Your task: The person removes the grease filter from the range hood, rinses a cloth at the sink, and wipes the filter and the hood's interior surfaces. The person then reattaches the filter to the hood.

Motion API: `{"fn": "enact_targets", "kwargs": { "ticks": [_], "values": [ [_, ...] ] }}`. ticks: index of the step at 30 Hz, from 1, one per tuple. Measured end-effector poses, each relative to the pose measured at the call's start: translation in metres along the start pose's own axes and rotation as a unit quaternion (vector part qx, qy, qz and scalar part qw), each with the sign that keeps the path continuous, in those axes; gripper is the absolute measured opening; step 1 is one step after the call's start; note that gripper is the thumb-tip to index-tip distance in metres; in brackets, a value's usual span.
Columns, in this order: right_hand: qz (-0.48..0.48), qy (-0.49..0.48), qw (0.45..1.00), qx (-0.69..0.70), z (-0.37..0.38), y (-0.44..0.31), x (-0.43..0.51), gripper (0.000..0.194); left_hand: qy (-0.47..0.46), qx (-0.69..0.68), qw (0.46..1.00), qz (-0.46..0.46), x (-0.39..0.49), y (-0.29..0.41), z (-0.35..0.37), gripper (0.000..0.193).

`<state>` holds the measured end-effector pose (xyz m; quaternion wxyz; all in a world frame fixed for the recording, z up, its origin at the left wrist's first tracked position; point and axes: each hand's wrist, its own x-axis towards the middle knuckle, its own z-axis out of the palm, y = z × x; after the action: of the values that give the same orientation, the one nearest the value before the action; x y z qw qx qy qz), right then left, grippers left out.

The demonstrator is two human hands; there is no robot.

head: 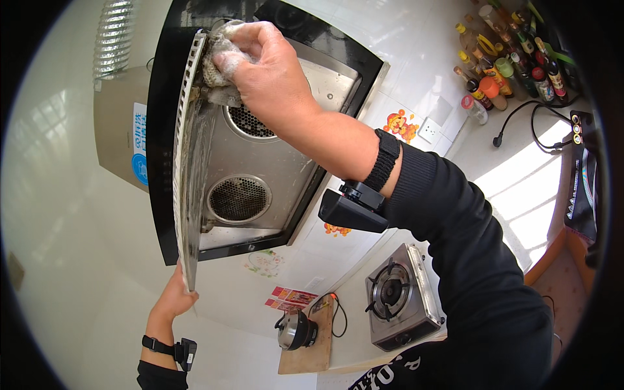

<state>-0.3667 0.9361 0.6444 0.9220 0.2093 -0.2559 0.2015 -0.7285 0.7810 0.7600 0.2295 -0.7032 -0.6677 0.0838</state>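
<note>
A black and steel range hood (287,165) fills the upper middle, with its hinged cover panel (187,170) swung out and seen nearly edge-on. My right hand (273,73) grips a soapy grey scrubbing cloth (222,63) against the inner side of the panel, near its far end. Foam covers the cloth and my fingertips. At the panel's near end, my left hand (178,295) holds the edge; some of its fingers are hidden behind the panel. Two round fan grilles show inside the hood: one lower (239,198), and one partly covered by my right hand.
A gas stove (402,297) stands on the counter below the hood. Beside it, an electric kettle (295,329) rests on a wooden board (304,360). Several sauce bottles (507,68) crowd the counter's far corner, near a black power cable (512,117) and a wall socket (430,130).
</note>
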Motion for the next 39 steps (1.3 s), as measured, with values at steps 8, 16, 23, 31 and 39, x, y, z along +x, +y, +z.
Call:
{"fn": "enact_targets", "kwargs": {
  "ticks": [8, 16, 23, 31, 39],
  "values": [
    [-0.147, -0.004, 0.989, -0.006, 0.021, -0.007, 0.002, 0.018, 0.032, 0.000, 0.999, 0.020, -0.004, 0.005, -0.007, 0.088],
    [-0.125, 0.005, 0.990, -0.061, 0.020, 0.015, 0.018, 0.017, 0.025, 0.000, 1.000, 0.003, -0.007, 0.000, -0.011, 0.084],
    [-0.004, 0.024, 0.990, -0.140, -0.004, 0.068, 0.024, 0.023, 0.036, -0.013, 0.999, 0.000, -0.005, 0.006, -0.008, 0.087],
    [-0.132, -0.013, 0.986, -0.103, 0.009, 0.050, 0.013, 0.020, -0.003, -0.018, 1.000, -0.008, -0.004, -0.003, 0.002, 0.090],
    [-0.031, 0.045, 0.977, -0.205, 0.008, 0.126, 0.004, 0.023, 0.021, -0.007, 1.000, 0.013, -0.009, 0.004, 0.001, 0.088]
  ]
}}
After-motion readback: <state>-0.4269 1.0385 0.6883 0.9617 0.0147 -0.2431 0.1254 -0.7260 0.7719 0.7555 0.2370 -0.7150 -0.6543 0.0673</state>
